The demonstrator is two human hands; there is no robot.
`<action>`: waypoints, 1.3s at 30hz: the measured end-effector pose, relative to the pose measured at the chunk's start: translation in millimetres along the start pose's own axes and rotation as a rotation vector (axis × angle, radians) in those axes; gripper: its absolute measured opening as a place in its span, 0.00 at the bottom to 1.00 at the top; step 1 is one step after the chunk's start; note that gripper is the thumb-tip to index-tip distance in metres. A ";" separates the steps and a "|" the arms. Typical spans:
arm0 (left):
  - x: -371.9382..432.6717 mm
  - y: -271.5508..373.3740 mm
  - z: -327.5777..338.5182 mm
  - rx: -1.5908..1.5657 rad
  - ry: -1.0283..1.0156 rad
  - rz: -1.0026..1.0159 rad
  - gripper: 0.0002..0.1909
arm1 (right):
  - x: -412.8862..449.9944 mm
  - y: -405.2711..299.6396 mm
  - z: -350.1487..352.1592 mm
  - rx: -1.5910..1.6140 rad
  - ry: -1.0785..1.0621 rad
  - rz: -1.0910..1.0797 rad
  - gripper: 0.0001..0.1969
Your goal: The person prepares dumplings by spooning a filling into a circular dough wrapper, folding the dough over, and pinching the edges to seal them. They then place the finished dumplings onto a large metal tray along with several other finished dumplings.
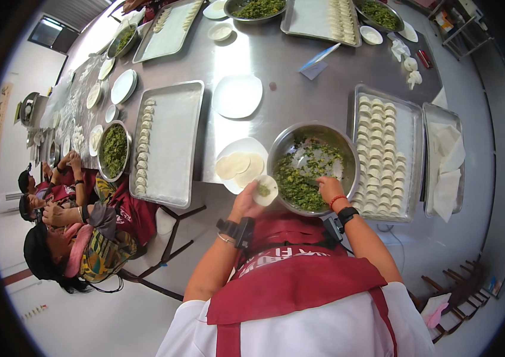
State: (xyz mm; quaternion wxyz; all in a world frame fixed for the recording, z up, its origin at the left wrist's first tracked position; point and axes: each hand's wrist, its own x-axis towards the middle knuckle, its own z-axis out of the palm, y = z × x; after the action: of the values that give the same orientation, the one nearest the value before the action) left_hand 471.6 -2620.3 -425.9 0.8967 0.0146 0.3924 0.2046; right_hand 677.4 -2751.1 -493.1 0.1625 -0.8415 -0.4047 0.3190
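On my left hand lies a round dumpling wrapper with a little green filling at its middle. My right hand is over the right side of a steel bowl of chopped green filling; its fingertips are at the filling, and whether they grip a utensil is too small to tell. Left of the bowl, a white plate carries several flat wrappers. Rows of folded dumplings fill much of the metal tray to the right of the bowl.
A stack of white plates stands behind the wrappers. To the left are a metal tray with one row of dumplings and another filling bowl. Co-workers sit along the left. A tray with white cloths lies at far right.
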 end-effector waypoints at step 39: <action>50.6 -43.9 84.0 0.090 -0.301 -0.176 0.19 | -58.0 -48.2 -106.3 0.078 0.498 -0.478 0.14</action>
State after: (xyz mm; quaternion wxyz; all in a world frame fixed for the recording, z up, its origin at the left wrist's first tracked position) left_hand 577.6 -2630.1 -411.3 0.9581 0.0510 0.2623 0.1030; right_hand 693.4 -2768.4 -364.9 0.3583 -0.7681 -0.5258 0.0720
